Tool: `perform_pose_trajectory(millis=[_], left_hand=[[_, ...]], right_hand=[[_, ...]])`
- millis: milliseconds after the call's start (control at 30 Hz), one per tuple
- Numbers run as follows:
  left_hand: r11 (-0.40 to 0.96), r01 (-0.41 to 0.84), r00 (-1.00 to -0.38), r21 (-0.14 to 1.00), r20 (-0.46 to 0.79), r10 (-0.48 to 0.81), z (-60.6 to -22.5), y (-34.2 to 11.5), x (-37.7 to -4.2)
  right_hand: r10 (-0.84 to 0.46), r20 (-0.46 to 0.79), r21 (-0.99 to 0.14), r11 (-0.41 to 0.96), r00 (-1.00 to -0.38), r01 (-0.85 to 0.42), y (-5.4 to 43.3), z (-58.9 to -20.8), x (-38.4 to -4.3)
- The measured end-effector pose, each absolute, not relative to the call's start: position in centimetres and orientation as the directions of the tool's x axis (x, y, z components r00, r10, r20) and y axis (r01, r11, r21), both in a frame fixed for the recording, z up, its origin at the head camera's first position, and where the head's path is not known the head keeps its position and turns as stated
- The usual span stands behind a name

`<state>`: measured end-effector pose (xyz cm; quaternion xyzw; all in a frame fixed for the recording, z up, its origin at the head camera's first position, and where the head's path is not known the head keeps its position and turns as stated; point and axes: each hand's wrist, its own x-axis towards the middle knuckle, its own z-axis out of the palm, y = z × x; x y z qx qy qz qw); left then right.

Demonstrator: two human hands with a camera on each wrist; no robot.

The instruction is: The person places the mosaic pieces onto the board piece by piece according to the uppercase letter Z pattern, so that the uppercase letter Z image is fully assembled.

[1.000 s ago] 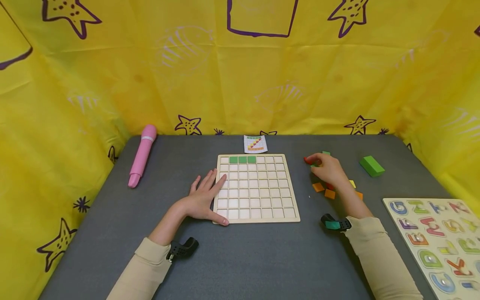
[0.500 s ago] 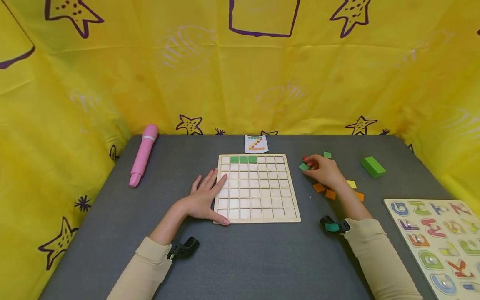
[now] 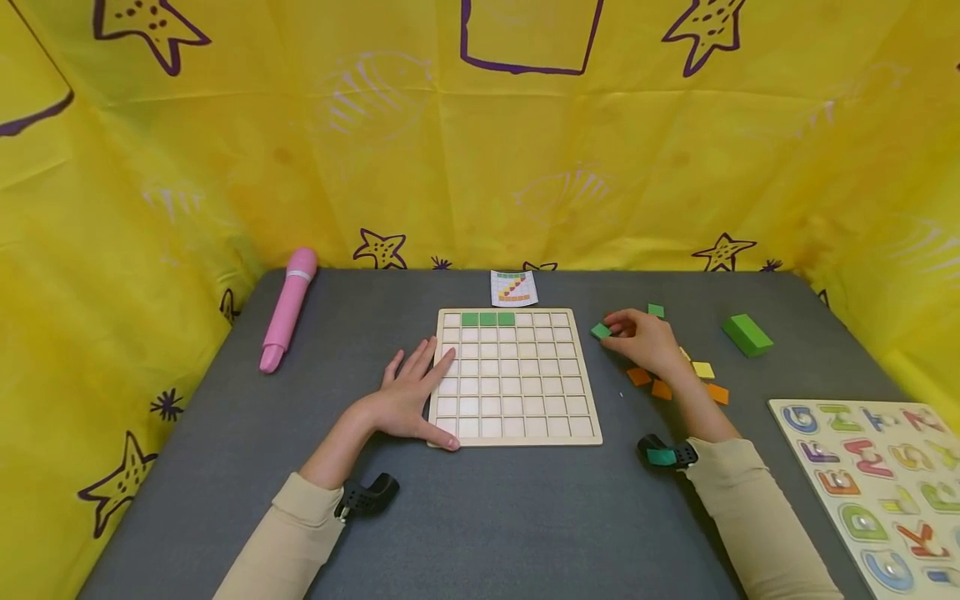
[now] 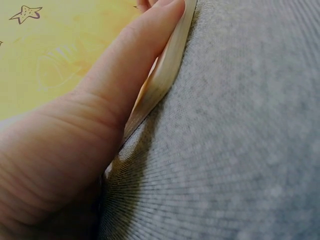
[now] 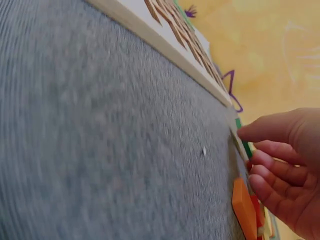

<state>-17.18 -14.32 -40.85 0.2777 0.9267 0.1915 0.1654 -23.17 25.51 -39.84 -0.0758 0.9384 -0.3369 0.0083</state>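
Note:
A wooden grid board (image 3: 514,443) lies on the dark table, with three green square tiles (image 3: 488,319) in its top row. My left hand (image 3: 405,400) rests with spread fingers on the board's left edge; in the left wrist view the thumb (image 4: 125,65) lies along that edge. To the right of the board, my right hand (image 3: 647,340) pinches a green tile (image 3: 601,331) between thumb and fingertips. Below and beside this hand lie orange tiles (image 3: 662,389) and yellow tiles (image 3: 702,370). A red piece (image 5: 258,210) shows in the right wrist view. Another green tile (image 3: 656,310) lies behind the hand.
A small printed pattern card (image 3: 514,288) lies behind the board. At the far left is a pink microphone-shaped object (image 3: 288,312). A green block (image 3: 747,335) stands at the right, and a letter puzzle board (image 3: 870,492) lies at the front right. Yellow cloth (image 3: 480,167) surrounds the table.
My right hand has moved off a red piece and pulled a green tile slightly left toward the board, now pinching it. My left hand has kept its place on the board.

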Motion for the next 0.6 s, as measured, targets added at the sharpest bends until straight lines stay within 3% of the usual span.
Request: perform_pose_trajectory(millis=[233,600], left_hand=[[0.771,0.453,-0.790,0.448,-0.198,0.580,-40.8,-14.3,-17.3],[0.763,0.461,-0.789,0.454,-0.184,0.586,-40.9,-14.4,-17.2]], right_hand=[[-0.140,0.001,-0.722,0.685,-0.990,-0.097,23.2,-39.3,-24.0],[-0.195,-0.019,-0.748,0.653,-0.981,-0.115,18.3,-39.3,-25.8]])
